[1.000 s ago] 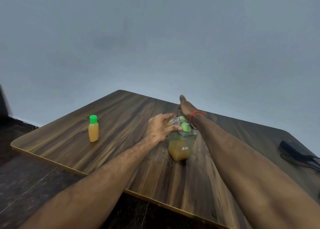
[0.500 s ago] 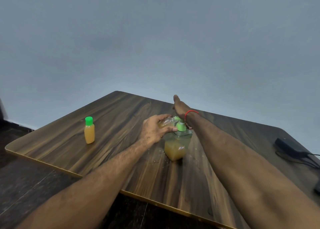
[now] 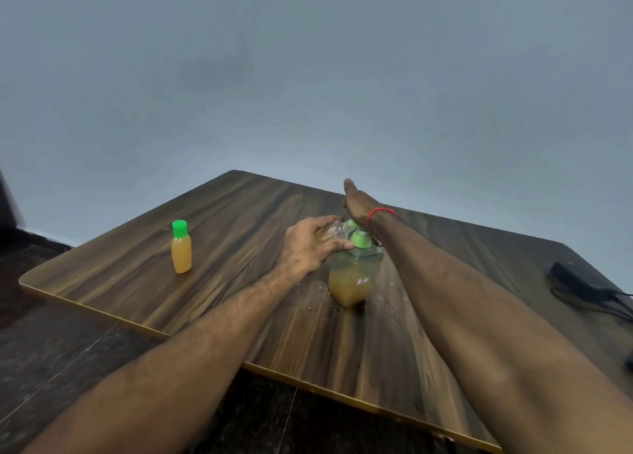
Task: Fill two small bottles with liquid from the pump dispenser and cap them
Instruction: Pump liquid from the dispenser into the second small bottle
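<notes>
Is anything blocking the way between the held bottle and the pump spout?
Nothing visible does. The left hand holds the small bottle tilted right at the pump dispenser head, under the right hand.

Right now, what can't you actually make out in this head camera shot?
- Pump nozzle and mouth of the small bottle: hidden by the left hand and right hand.
- Small bottle's fill level: mostly covered by the left hand.
- Label on the dispenser: too small to read.
- Black adapter: its cable is cut off by the right edge.
</notes>
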